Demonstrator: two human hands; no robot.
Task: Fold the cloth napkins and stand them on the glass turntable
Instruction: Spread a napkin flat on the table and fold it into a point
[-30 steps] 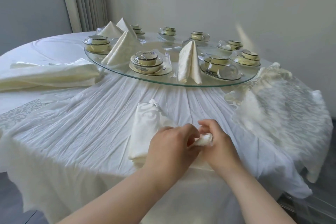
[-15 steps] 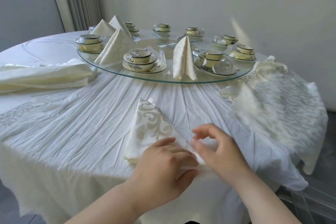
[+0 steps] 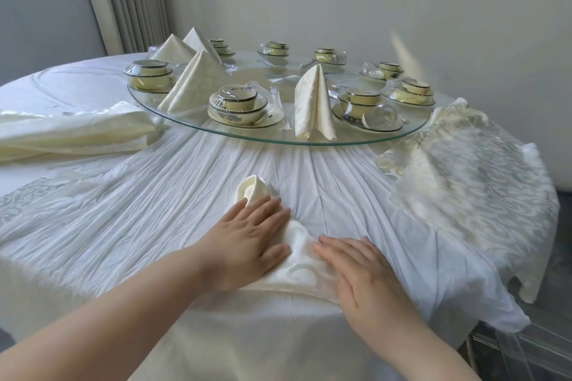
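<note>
A cream patterned napkin lies folded flat on the white tablecloth near the table's front edge. My left hand presses palm-down on its left part, fingers spread. My right hand lies flat on its right part. The napkin's far corner curls up beyond my left fingertips. On the glass turntable further back, folded napkins stand upright: one near the front, one at the left, and two at the back left.
Several wrapped bowl-and-plate sets ring the turntable. A loosely folded cream cloth lies at the left. Unfolded patterned napkins drape over the table's right edge. A wall stands close behind the table.
My hands let go of the pinched napkin end, then flattened out. Both palms now press down on the napkin, and its far corner has curled up.
</note>
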